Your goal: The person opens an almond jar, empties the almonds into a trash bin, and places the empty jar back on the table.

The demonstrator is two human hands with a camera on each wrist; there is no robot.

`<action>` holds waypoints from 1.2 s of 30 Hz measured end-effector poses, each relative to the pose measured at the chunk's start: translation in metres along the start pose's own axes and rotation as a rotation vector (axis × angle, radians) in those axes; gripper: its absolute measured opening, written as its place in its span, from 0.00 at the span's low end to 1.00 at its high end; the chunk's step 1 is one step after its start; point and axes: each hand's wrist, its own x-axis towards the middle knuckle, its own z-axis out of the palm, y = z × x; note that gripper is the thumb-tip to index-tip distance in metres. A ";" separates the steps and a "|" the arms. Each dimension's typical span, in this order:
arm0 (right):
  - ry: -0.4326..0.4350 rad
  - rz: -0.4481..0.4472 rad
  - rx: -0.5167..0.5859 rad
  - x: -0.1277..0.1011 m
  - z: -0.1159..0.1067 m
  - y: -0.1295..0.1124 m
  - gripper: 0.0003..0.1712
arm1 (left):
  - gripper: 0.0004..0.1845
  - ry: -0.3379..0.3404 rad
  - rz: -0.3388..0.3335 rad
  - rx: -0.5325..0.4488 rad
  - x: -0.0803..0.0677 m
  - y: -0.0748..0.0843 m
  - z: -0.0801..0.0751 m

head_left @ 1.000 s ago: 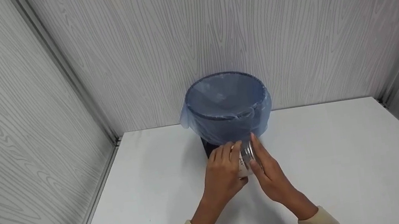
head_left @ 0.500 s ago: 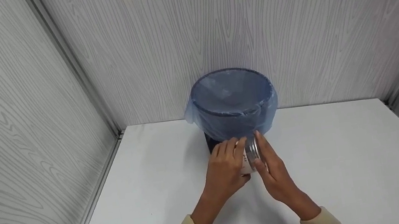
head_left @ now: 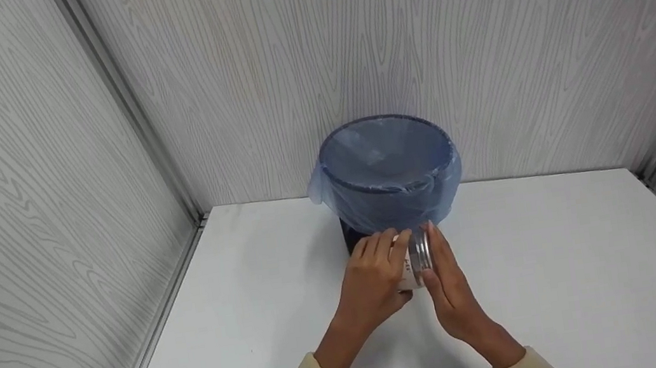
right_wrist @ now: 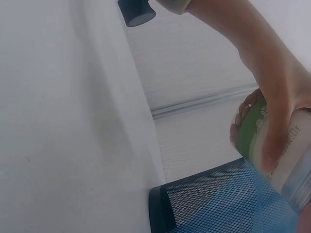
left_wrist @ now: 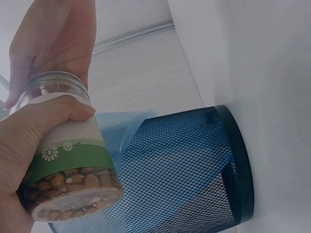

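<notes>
A clear jar of brown nuts (left_wrist: 70, 160), with a white label and a green daisy band, lies on its side in the air in front of the bin. My left hand (head_left: 370, 280) grips the jar's body from the left, thumb across the label. At the jar's shiny ringed top end (head_left: 421, 251), my right hand (head_left: 456, 297) holds on with the thumb on the near side and long fingers on the far side. Its palm covers the end face. In the left wrist view the nuts gather at the base, which faces away from the right hand.
Just beyond the hands, a dark mesh waste bin (left_wrist: 175, 170) lined with a blue plastic bag (head_left: 394, 200) stands on the white table (head_left: 572, 278) against the back wall. Grey wood-grain panels (head_left: 262, 78) enclose the table at the back and both sides.
The view has shifted slightly, so bin and hands appear a little further right. My right hand has turned slightly at the jar's top end; the left keeps its grip.
</notes>
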 end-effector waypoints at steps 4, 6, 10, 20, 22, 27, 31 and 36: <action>0.000 -0.017 -0.016 -0.001 0.000 0.001 0.40 | 0.52 0.004 0.013 -0.018 0.000 -0.001 -0.001; -0.010 -0.030 -0.029 -0.002 0.000 0.003 0.40 | 0.52 0.000 0.014 -0.027 0.000 -0.002 -0.002; -0.033 -0.063 -0.059 -0.004 -0.002 0.007 0.40 | 0.52 -0.017 0.015 -0.056 -0.001 -0.002 -0.002; -0.053 -0.057 -0.009 0.002 -0.003 0.005 0.39 | 0.52 -0.012 -0.001 -0.036 0.000 -0.006 -0.006; -0.047 -0.042 0.011 0.003 -0.002 0.003 0.39 | 0.52 -0.009 -0.003 -0.026 0.000 -0.006 -0.007; -0.041 0.021 0.093 0.004 -0.002 -0.003 0.42 | 0.52 -0.006 -0.004 -0.013 0.001 -0.003 -0.008; -0.031 0.060 0.151 0.006 -0.003 -0.009 0.41 | 0.53 0.001 0.006 0.000 0.001 0.000 -0.007; -0.024 0.088 0.156 0.005 -0.003 -0.011 0.40 | 0.52 0.000 0.014 0.009 0.001 0.002 -0.006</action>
